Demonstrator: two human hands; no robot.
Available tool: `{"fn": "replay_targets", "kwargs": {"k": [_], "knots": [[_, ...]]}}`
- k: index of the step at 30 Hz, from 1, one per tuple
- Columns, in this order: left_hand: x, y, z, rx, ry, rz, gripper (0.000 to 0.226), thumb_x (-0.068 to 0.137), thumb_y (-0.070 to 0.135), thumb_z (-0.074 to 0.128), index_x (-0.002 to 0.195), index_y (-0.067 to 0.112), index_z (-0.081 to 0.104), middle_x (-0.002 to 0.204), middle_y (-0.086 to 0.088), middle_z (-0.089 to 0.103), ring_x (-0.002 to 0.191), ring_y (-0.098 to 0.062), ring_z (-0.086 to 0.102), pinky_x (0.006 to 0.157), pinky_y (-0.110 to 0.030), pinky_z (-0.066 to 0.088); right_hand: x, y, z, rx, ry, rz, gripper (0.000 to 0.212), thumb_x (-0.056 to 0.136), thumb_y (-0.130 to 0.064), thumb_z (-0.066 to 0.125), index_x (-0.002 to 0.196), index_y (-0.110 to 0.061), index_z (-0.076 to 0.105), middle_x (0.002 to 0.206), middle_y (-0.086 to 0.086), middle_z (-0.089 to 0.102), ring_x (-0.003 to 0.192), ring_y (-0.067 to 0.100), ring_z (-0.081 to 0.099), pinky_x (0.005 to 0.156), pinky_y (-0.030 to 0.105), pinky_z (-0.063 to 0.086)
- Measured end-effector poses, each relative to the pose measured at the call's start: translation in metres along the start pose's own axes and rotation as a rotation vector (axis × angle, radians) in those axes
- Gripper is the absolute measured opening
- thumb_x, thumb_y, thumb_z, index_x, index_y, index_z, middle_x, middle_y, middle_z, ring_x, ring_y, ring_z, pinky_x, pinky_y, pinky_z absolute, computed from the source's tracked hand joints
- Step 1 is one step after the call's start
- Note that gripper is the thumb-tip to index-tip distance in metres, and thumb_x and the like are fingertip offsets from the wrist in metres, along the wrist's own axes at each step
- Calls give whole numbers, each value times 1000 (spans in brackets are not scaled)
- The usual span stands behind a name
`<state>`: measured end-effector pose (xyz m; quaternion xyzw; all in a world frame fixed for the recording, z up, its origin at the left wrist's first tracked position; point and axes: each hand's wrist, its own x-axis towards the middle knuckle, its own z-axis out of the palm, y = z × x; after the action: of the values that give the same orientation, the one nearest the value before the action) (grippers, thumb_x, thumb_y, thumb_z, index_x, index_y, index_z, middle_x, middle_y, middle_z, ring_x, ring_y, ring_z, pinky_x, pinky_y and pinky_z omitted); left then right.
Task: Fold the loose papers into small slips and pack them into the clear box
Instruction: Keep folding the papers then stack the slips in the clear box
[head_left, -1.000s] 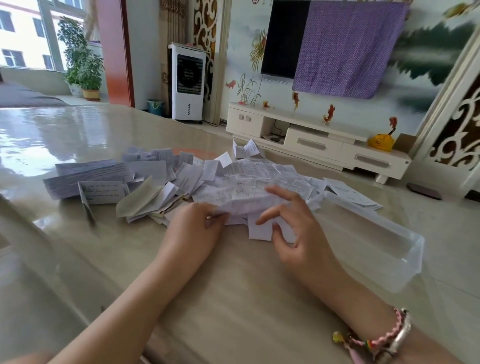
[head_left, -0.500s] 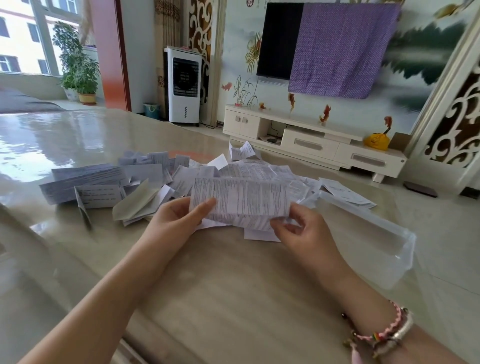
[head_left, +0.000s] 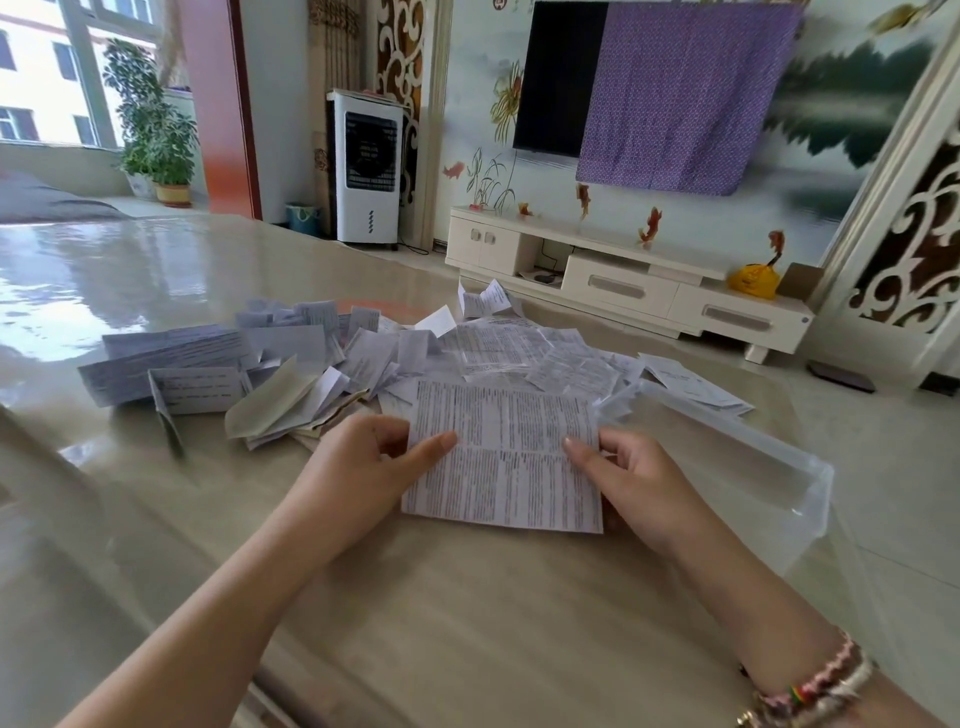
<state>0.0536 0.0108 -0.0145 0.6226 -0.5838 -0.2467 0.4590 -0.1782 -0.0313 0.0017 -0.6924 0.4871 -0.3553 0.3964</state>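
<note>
Printed sheet (head_left: 506, 457) held flat, just above the desk (head_left: 467, 623), near side of the paper pile (head_left: 363, 358). Left hand (head_left: 358, 467) pinches the sheet's left edge, thumb on top. Right hand (head_left: 641, 478) pinches its right edge, thumb on top, bracelets (head_left: 815, 691) at the wrist. Clear box (head_left: 753, 467) lies just right of the sheet, behind the right hand. Folded slips (head_left: 197, 389) sit far left of the sheet.

Bright daylight enters from the window (head_left: 78, 78) at upper left. Strong glare on the glossy table (head_left: 104, 280). Wide-angle bending at frame edges; print slightly soft; shadows faint.
</note>
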Motion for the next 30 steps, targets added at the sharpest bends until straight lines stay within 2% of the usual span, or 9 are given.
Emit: {"fn": "replay_targets", "kwargs": {"k": [1,3,5,6,8,11,16,23,30], "knots": [[0,-1,0,36,11,-4,54,79,53,66,62,2,57,59,-8,55,54,-12,42,54,-28,31,1,1,0,-23,12,24,27,94,-34,56,86,-12,68,81,0,73,73,6,70,58,17,50],[-2,0,2,129,22,-6,56,82,51,64,57,6,42,56,-4,39,52,-13,33,51,-29,25,4,4,0,-83,42,59,51,92,-45,55,87,5,65,87,17,72,82,24,70,72,39,55],[-6,3,6,228,2,-9,54,85,52,60,57,14,35,56,-2,32,50,-14,28,50,-30,22,5,6,2,-144,73,70,66,92,-52,52,90,14,58,90,26,67,82,38,66,77,46,52],[-8,4,8,271,-5,-12,54,86,52,59,57,15,32,55,-1,30,50,-14,27,49,-29,21,6,6,3,-179,88,69,65,92,-51,51,83,13,56,84,27,66,73,38,64,68,44,51],[-10,4,11,321,-4,-9,54,87,49,60,57,15,30,54,0,28,49,-14,26,46,-28,19,7,6,6,-272,113,65,51,93,-45,53,68,-1,51,64,18,56,59,24,51,57,32,38],[-9,2,11,327,-26,-17,51,87,42,63,57,13,34,55,-1,29,48,-13,25,44,-26,19,7,7,9,-443,142,56,37,91,-36,56,63,-16,44,58,1,45,55,14,43,54,29,33],[-9,4,13,367,-55,1,52,86,32,66,53,14,30,52,2,29,51,-9,27,44,-23,21,4,6,12,-690,153,42,37,88,-37,57,63,-17,38,59,1,43,56,18,41,54,30,33],[-10,9,15,546,61,20,54,88,51,57,55,16,31,56,4,40,87,-20,37,76,-32,22,2,6,15,-897,193,7,40,93,-43,47,66,-15,37,63,-2,47,66,22,52,53,31,32],[-15,13,14,694,66,-32,54,89,59,50,57,17,38,62,7,46,94,-20,38,92,-37,22,8,7,19,-989,198,-19,39,97,-46,41,69,-19,37,70,-3,51,69,21,52,54,30,32]]}}
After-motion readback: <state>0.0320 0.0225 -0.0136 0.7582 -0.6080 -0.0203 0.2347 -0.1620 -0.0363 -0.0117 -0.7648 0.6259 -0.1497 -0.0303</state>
